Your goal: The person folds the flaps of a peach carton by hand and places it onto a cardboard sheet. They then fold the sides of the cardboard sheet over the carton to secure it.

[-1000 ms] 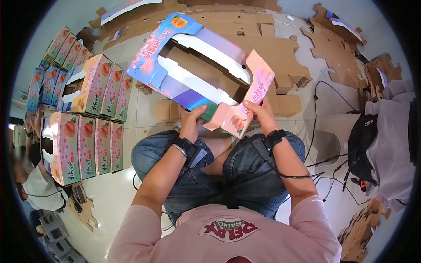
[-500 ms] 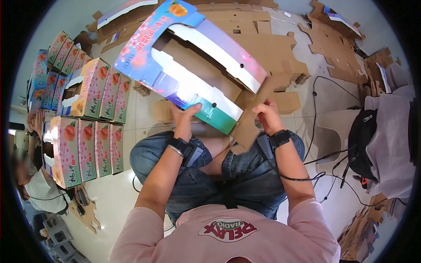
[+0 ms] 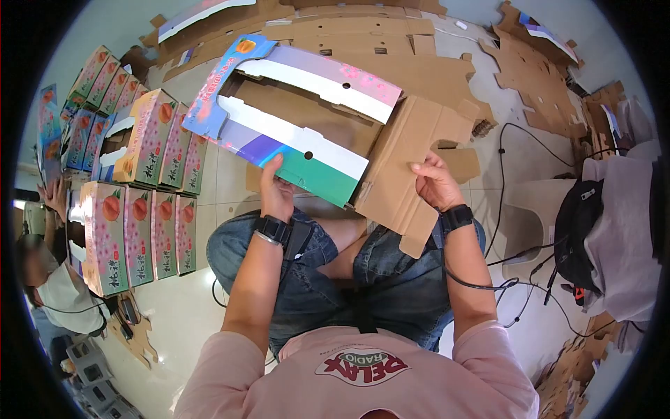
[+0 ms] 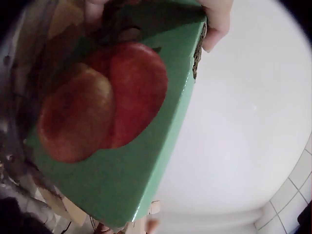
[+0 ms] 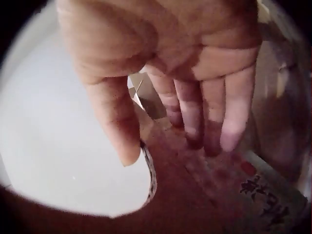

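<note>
A printed peach gift box with a large opening in its top is held above the person's lap. Its sides are blue, purple and green, with white strips along the opening. The left hand grips the near side, thumb on top and fingers underneath. In the left wrist view, the box's green panel carries a picture of peaches. At the right end, a brown end flap is folded outward. The right hand holds its edge, thumb on the brown inner face. Its fingers lie against the printed outer face in the right wrist view.
Finished-looking peach boxes stand stacked at the left, beside another person. Flat cardboard sheets lie on the floor ahead. To the right are a white stool, a black bag and loose cables.
The end flap has swung outward from its pink-printed upright position, now showing its brown inside. The right hand let go, then took the flap's edge. The left hand stays on the box's near side.
</note>
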Demonstrator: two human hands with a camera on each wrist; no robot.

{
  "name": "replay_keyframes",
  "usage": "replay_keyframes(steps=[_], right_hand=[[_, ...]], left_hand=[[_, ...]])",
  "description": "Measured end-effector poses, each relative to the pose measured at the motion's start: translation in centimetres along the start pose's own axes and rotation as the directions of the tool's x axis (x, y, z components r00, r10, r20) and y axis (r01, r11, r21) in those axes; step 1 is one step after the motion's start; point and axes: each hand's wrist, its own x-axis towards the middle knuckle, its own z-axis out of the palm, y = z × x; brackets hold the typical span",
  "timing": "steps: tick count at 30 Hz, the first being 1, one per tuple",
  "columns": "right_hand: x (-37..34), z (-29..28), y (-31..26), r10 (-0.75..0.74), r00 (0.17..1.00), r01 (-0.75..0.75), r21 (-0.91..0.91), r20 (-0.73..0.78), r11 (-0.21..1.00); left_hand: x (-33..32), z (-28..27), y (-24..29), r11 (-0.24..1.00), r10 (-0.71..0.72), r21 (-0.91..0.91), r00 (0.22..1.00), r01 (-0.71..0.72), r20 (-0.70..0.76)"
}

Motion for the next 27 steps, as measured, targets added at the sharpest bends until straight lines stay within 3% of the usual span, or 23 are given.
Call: replay_keyframes(steps=[4, 7, 10, 13, 17, 19, 23, 25, 27], right_hand=[[0.0, -1.8, -0.4, 0.051, 0.998, -0.048, 0.065, -0.041, 0.997], [-0.2, -2.0, -1.0, -0.04, 0.986, 0.053, 0.078, -0.159, 0.996], [-0.1, -4.5, -0.8, -0.113, 0.919, 0.183, 0.153, -0.378, 0.971], [-0.2, -5.8, -0.2, -0.074, 0.92, 0.121, 0.1, -0.385, 0.988], [-0.5, -1.7, 0.4, 0.005, 0.946, -0.045, -0.118, -0.323, 0.992], [-0.5, 1.3, 1.1, 0.074, 0.974, -0.173, -0.5, -0.212, 0.849], [-0.7, 3.7, 5.2, 0.091, 0.993, -0.121, -0.61, -0.081, 0.783], [0.0, 2.4, 8.2, 0.015, 0.999, 0.019, -0.739, 0.039, 0.673], [-0.5, 4.1, 8.2, -0.018, 0.998, 0.051, -0.743, 0.053, 0.668]], left_hand=[[0.3, 0.0, 0.1, 1.0, 0.022, -0.005, 1.0, -0.023, -0.014], [0.9, -0.7, 0.0, 0.998, 0.053, -0.012, 0.998, -0.053, -0.017], [0.8, -0.4, 0.0, 0.998, 0.048, -0.028, 0.998, -0.049, -0.032], [0.6, 0.0, 0.1, 0.997, 0.03, -0.064, 0.997, -0.035, -0.069], [1.5, -1.3, -0.8, 0.984, -0.096, -0.154, 0.995, 0.093, -0.014], [1.7, -1.4, -1.4, 0.98, -0.118, -0.165, 0.993, 0.115, -0.008], [1.2, -0.9, -2.4, 0.974, -0.186, -0.143, 0.979, 0.173, -0.081], [0.6, -0.5, -2.8, 0.978, -0.188, -0.108, 0.979, 0.179, -0.084], [0.2, -0.4, -3.1, 0.973, -0.23, -0.002, 0.972, 0.23, -0.045]])
